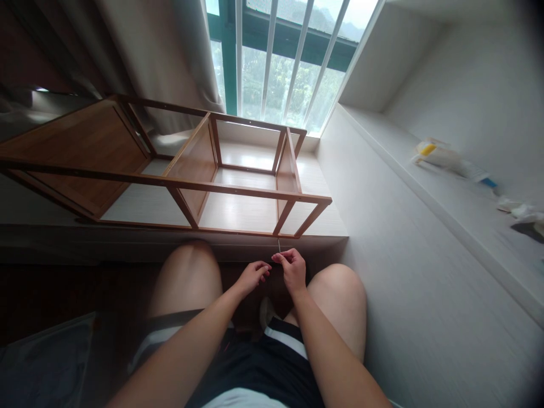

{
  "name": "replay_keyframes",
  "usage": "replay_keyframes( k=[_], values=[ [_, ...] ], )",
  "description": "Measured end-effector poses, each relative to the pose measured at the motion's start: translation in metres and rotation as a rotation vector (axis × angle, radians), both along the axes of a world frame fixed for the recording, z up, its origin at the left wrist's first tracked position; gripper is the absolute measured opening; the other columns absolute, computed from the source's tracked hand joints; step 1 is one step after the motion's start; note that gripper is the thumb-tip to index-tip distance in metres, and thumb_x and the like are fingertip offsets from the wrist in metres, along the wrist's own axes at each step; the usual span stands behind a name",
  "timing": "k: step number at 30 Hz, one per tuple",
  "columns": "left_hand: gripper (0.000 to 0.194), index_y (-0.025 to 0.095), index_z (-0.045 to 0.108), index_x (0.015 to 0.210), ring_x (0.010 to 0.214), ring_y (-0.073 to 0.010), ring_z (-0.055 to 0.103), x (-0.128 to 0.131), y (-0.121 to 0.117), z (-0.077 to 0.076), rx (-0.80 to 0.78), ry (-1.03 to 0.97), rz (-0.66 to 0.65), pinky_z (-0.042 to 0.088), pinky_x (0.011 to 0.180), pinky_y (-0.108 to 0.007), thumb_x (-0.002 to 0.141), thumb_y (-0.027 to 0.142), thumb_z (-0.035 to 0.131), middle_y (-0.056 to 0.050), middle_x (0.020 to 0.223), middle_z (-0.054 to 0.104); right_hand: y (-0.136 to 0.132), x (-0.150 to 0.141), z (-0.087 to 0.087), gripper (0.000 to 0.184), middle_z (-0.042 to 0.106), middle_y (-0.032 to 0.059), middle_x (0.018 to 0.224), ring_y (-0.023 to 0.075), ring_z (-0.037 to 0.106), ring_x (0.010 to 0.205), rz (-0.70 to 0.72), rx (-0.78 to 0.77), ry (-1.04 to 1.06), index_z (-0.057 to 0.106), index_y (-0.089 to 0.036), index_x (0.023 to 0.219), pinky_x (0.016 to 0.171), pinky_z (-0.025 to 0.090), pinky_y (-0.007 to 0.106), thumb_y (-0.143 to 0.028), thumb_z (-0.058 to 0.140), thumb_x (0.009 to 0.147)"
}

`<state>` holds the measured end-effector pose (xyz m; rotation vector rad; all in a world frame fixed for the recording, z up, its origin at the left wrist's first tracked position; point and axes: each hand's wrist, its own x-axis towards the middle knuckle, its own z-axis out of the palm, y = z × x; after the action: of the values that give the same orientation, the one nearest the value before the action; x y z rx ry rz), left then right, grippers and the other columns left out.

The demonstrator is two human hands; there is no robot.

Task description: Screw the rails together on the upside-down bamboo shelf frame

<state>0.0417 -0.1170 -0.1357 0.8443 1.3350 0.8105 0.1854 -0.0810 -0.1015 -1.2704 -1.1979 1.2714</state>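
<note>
My right hand (291,268) is pinched on a thin metal pin or small tool (279,245) that sticks up toward the lower corner of a wooden shelf frame (238,191). My left hand (254,276) sits just beside it with fingers curled, its fingertips touching the right hand's; whether it holds anything is hidden. Both hands hover between my bare knees, just below the edge of the white platform (314,229) where the frame lies on its side.
The wooden frame lies across the white platform under a barred window (280,62) with a curtain (170,51). A white wall ledge (459,209) at right carries a tube (450,160) and crumpled wrappers (525,214). Dark floor and a grey cushion (42,362) lie at left.
</note>
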Motion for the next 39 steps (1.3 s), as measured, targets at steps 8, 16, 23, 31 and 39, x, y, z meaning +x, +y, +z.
replay_keyframes(
  k=[8,16,23,31,39],
  values=[
    [0.027,0.013,0.066,0.093,0.056,-0.0089,0.05,0.001,-0.002,-0.001,-0.004,0.029,-0.018,0.029,0.046,-0.019,0.079,0.034,0.057,-0.003,0.076,0.062,0.001,0.0,0.0,0.024,0.072,0.0049,0.074,0.0223,0.072,0.072,-0.051,0.002,0.035,0.058,-0.02,0.077,0.072,0.058,0.036,-0.039,0.072,0.075],
    [0.02,0.012,0.067,0.089,0.057,-0.0088,0.05,0.002,-0.004,0.0,0.013,0.017,-0.02,0.032,0.049,-0.02,0.079,0.025,0.056,-0.003,0.076,0.062,-0.002,-0.003,-0.002,0.026,0.072,0.0052,0.074,0.0223,0.072,0.071,-0.067,0.016,0.033,0.058,-0.019,0.077,0.071,0.058,0.035,-0.042,0.072,0.075],
    [0.018,0.013,0.068,0.086,0.055,-0.0091,0.05,0.003,-0.003,-0.004,0.022,0.003,-0.02,0.034,0.052,-0.021,0.077,0.024,0.058,-0.002,0.071,0.063,-0.001,-0.005,-0.002,0.028,0.072,0.004,0.07,0.0221,0.072,0.068,-0.08,-0.004,0.109,0.059,-0.018,0.075,0.068,0.059,0.035,-0.04,0.076,0.072],
    [0.016,0.013,0.069,0.081,0.053,-0.0089,0.05,0.005,-0.005,-0.001,0.025,-0.064,0.015,0.033,0.05,-0.02,0.074,0.025,0.063,-0.002,0.067,0.063,-0.002,-0.01,0.001,0.029,0.07,0.0032,0.066,0.0217,0.071,0.063,-0.078,-0.075,0.245,0.06,-0.017,0.075,0.064,0.059,0.035,-0.038,0.079,0.07],
    [0.035,0.016,0.069,0.102,0.067,-0.0098,0.056,0.01,0.018,0.019,0.042,-0.243,0.172,0.036,0.051,-0.017,0.079,0.042,0.063,-0.006,0.087,0.066,-0.004,-0.01,0.003,0.026,0.069,0.0025,0.065,0.0191,0.068,0.061,-0.06,0.016,0.118,0.06,-0.018,0.075,0.063,0.055,0.032,-0.039,0.076,0.074]
  ],
)
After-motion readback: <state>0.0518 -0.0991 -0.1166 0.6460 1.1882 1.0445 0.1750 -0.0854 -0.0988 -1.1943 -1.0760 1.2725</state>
